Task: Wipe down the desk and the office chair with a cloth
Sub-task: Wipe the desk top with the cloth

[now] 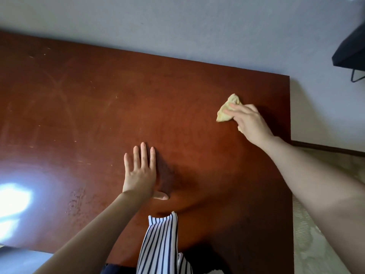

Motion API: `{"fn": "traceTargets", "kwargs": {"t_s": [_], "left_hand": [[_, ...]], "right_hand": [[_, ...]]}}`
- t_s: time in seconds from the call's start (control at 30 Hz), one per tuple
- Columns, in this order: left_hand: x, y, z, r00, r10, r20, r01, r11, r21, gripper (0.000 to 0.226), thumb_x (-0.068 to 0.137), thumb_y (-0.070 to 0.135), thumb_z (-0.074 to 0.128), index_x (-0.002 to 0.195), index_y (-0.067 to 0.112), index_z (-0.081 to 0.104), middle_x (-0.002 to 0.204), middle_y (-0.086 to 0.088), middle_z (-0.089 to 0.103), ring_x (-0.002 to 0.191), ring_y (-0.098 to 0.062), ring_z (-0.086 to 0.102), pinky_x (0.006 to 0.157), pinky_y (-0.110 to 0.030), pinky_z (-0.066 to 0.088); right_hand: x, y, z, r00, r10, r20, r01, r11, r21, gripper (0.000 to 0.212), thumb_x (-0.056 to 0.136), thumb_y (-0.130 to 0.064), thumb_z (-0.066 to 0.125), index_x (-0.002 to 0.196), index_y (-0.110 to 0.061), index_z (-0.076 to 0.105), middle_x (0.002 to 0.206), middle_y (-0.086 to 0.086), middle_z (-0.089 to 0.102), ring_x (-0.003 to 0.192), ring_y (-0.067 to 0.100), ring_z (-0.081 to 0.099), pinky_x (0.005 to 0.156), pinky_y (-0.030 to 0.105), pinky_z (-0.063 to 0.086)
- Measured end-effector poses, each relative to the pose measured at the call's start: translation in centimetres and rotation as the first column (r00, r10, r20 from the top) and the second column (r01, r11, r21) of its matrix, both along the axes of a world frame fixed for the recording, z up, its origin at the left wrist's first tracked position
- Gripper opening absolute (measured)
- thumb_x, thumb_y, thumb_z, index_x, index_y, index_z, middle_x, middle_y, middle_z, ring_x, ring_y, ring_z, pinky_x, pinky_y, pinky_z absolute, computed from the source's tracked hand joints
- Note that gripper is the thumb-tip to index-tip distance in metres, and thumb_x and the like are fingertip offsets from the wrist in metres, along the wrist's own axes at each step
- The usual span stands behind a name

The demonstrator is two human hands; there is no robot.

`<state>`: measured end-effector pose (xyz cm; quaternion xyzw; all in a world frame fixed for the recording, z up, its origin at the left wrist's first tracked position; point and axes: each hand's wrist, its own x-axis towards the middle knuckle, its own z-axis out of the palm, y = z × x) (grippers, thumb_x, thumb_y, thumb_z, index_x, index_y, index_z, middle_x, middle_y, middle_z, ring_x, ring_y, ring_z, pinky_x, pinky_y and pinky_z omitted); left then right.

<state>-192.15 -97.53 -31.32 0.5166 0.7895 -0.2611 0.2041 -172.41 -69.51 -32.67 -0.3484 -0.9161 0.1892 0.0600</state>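
A reddish-brown wooden desk point(94, 107) fills most of the view. My right hand point(249, 122) holds a crumpled yellow cloth point(227, 110) against the desktop near its far right corner, fingers curled over it. My left hand point(141, 171) lies flat on the desk near the middle, fingers straight and spread, thumb out to the right. No office chair shows in the frame.
A pale wall runs behind the desk. A black object on a thin metal bracket point(350, 49) hangs at the upper right. Patterned floor point(316, 224) lies beyond the desk's right edge. Striped fabric point(160, 244) hangs over the near edge. A bright glare patch point(13, 200) lies at left.
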Motion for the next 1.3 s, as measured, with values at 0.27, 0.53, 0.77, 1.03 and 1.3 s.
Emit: {"fn": "traceTargets", "kwargs": {"t_s": [0.27, 0.53, 0.77, 1.03, 1.3], "left_hand": [[-0.4, 0.2, -0.1, 1.000, 0.009, 0.009, -0.009, 1.000, 0.023, 0.146, 0.054, 0.087, 0.052, 0.131, 0.000, -0.037, 0.151, -0.028, -0.025, 0.142, -0.045, -0.015, 0.113, -0.058, -0.001], [-0.8, 0.3, -0.1, 1.000, -0.001, -0.011, 0.001, 1.000, 0.005, 0.149, 0.051, 0.090, 0.050, 0.141, 0.002, -0.030, 0.153, -0.024, -0.022, 0.143, -0.042, -0.013, 0.112, -0.060, -0.001], [-1.2, 0.3, 1.0, 1.000, -0.013, -0.020, 0.013, 1.000, -0.003, 0.139, 0.057, 0.092, 0.042, 0.145, 0.009, -0.025, 0.155, -0.020, -0.020, 0.145, -0.037, -0.011, 0.111, -0.062, 0.000], [2.1, -2.9, 0.9, 0.999, -0.019, 0.051, 0.019, 1.000, -0.004, 0.136, 0.058, 0.090, 0.045, 0.144, 0.015, -0.030, 0.153, -0.015, -0.029, 0.143, -0.035, -0.018, 0.111, -0.063, -0.002], [5.1, -8.7, 0.6, 0.996, 0.067, 0.057, -0.069, 0.997, 0.035, 0.137, 0.056, 0.090, 0.045, 0.135, 0.017, -0.040, 0.152, -0.013, -0.033, 0.143, -0.033, -0.022, 0.111, -0.062, -0.003]], "right_hand": [[-9.0, -1.6, -1.3, 0.865, -0.500, -0.051, 0.502, 0.864, 0.034, 0.043, 0.097, -0.002, 0.040, 0.128, -0.027, 0.058, 0.140, -0.005, 0.048, 0.112, 0.028, 0.045, 0.094, 0.030, 0.037], [-6.3, -12.8, -1.4, 0.970, 0.043, -0.239, -0.007, 0.989, 0.149, 0.037, 0.079, 0.005, 0.066, 0.109, -0.017, 0.072, 0.116, 0.002, 0.067, 0.081, 0.030, 0.060, 0.077, 0.041, 0.051], [1.0, -19.8, -1.4, 0.931, 0.300, -0.209, -0.282, 0.953, 0.109, 0.034, 0.084, -0.007, 0.058, 0.113, -0.022, 0.070, 0.127, -0.003, 0.061, 0.102, 0.022, 0.060, 0.086, 0.039, 0.047], [12.0, -18.1, -1.2, 0.747, 0.664, -0.012, -0.654, 0.739, 0.162, 0.044, 0.083, -0.008, 0.057, 0.121, -0.028, 0.064, 0.134, -0.008, 0.054, 0.114, 0.017, 0.057, 0.096, 0.036, 0.045], [10.8, -8.7, -0.1, 0.758, 0.651, 0.043, -0.649, 0.746, 0.149, 0.063, 0.063, 0.014, 0.077, 0.117, -0.018, 0.067, 0.126, 0.002, 0.062, 0.102, 0.029, 0.062, 0.085, 0.046, 0.054]]}}
